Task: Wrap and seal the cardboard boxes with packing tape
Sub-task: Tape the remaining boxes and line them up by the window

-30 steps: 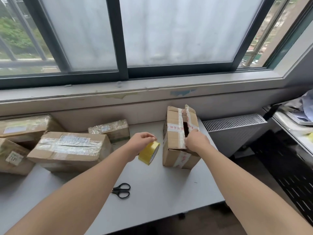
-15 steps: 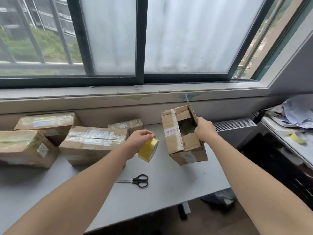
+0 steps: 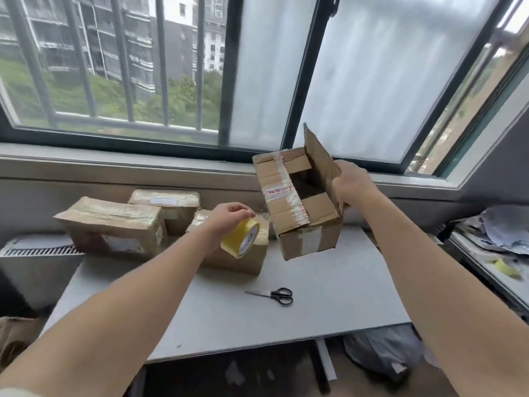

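Here, an open cardboard box [image 3: 309, 242] is gripped by the right hand [image 3: 353, 184] at one o'clock, and a packing tape roll [image 3: 240, 238] is gripped by the left hand [image 3: 226, 217]; the flaps likely need closing next.

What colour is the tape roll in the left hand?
Yellow, with a white inner core; the head view shows the tape roll clearly, held by the left hand.

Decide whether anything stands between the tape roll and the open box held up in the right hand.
Nothing visible does. The tape roll, gripped by the left hand, sits left of the open box in the right hand, a bare gap between them. The wrapped boxes lie behind the roll, not in that gap.
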The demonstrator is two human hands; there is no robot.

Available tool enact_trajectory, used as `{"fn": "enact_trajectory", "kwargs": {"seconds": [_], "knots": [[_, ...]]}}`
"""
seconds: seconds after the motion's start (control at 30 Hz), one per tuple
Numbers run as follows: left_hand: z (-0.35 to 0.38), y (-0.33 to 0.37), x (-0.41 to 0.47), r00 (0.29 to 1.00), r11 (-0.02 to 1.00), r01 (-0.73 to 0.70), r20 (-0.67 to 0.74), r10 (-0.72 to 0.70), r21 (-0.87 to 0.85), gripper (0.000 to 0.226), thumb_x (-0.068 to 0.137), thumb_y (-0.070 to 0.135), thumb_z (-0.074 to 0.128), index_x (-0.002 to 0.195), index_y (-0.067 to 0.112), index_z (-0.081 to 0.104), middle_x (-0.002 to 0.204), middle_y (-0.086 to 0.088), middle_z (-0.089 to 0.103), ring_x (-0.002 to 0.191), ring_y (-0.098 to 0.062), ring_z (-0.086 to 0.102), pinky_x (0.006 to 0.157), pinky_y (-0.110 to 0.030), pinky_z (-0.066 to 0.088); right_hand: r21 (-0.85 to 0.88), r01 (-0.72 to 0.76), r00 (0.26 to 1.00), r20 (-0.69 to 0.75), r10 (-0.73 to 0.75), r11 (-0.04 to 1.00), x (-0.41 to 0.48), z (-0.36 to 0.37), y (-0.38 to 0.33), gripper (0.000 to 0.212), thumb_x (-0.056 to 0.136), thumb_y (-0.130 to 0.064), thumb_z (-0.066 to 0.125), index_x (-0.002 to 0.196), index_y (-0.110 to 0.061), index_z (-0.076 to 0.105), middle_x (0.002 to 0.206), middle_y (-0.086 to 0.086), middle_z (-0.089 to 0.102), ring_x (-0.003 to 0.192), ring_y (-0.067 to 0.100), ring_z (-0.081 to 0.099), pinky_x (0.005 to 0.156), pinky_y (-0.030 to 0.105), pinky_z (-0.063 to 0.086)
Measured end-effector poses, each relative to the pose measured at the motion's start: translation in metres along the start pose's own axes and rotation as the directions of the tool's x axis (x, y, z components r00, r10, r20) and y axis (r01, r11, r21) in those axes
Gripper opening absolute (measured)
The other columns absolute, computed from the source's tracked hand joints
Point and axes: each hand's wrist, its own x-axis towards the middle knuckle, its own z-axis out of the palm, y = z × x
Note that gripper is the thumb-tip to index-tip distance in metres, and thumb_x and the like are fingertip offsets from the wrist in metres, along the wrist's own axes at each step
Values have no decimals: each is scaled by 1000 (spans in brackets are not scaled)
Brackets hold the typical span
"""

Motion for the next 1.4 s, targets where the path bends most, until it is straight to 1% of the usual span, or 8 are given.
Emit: {"fn": "enact_trajectory", "kwargs": {"seconds": [0.2, 0.33, 0.43, 0.57, 0.8, 1.03, 1.2, 1.4], "knots": [[-79, 20, -47, 995, 996, -79, -57, 77, -40, 9, 94, 29, 71, 92, 24, 77, 99, -5, 73, 97, -29, 65, 88, -44, 52, 115, 220, 966, 111, -233, 969, -11, -11, -79, 36, 90, -2, 45, 110, -22, 66, 90, 3, 65, 90, 33, 63, 71, 34, 53], [-138, 12, -82, 997, 997, -71, 14, 70, 25, 5, 89, 26, 76, 86, 25, 80, 96, -1, 77, 101, -26, 69, 92, -39, 56, 142, 346, 904, 214, -370, 927, -15, 14, -128, 47, 90, 1, 43, 119, -25, 68, 109, 5, 69, 100, 28, 61, 66, 28, 47], [-174, 0, -111, 995, 997, 34, 97, -40, 63, 5, 95, 17, 71, 95, 16, 76, 94, -2, 75, 93, -17, 69, 78, -28, 54, 198, 387, 835, 338, -434, 900, -13, 39, -153, 51, 87, 3, 41, 115, -30, 69, 101, 2, 71, 95, 24, 65, 68, 30, 51], [-203, -27, -142, 973, 971, 199, 87, -212, 132, 8, 95, 23, 73, 96, 16, 78, 104, -8, 74, 98, -23, 70, 84, -34, 59, 242, 437, 721, 482, -498, 866, -10, 90, -173, 53, 83, 3, 43, 101, -37, 74, 104, 3, 75, 102, 26, 67, 88, 41, 52], [-193, -77, -150, 907, 892, 366, 112, -406, 265, 10, 99, 19, 66, 98, 16, 76, 96, 0, 72, 82, -11, 70, 71, -21, 56, 256, 441, 568, 663, -488, 860, 3, 198, -168, 64, 87, 5, 45, 130, -36, 67, 125, -6, 68, 118, 21, 59, 109, 40, 46], [-164, -119, -99, 863, 857, 464, 104, -494, 222, 16, 86, 35, 76, 96, 23, 77, 119, -12, 67, 103, -25, 68, 93, -41, 57, 278, 468, 580, 620, -529, 839, 17, 273, -131, 72, 84, 12, 40, 119, -43, 71, 111, -10, 68, 110, 17, 59, 89, 26, 42], [-144, -141, -70, 824, 828, 517, 134, -550, 217, 6, 93, 30, 73, 90, 32, 78, 109, -2, 69, 96, -21, 67, 79, -31, 55, 106, 707, 472, 665, -578, 699, 16, 305, -98, 56, 98, -25, 57, 147, -51, 46, 151, -11, 44, 128, 22, 53, 101, 37, 48], [-142, -148, -53, 767, 811, 546, 265, -585, 210, 5, 95, 28, 72, 94, 27, 77, 106, -2, 70, 92, -19, 67, 75, -29, 56, -2, 790, 451, 680, -578, 613, 5, 308, -94, 54, 103, -45, 45, 155, -46, 30, 160, 1, 27, 132, 32, 45, 108, 42, 38]]}}
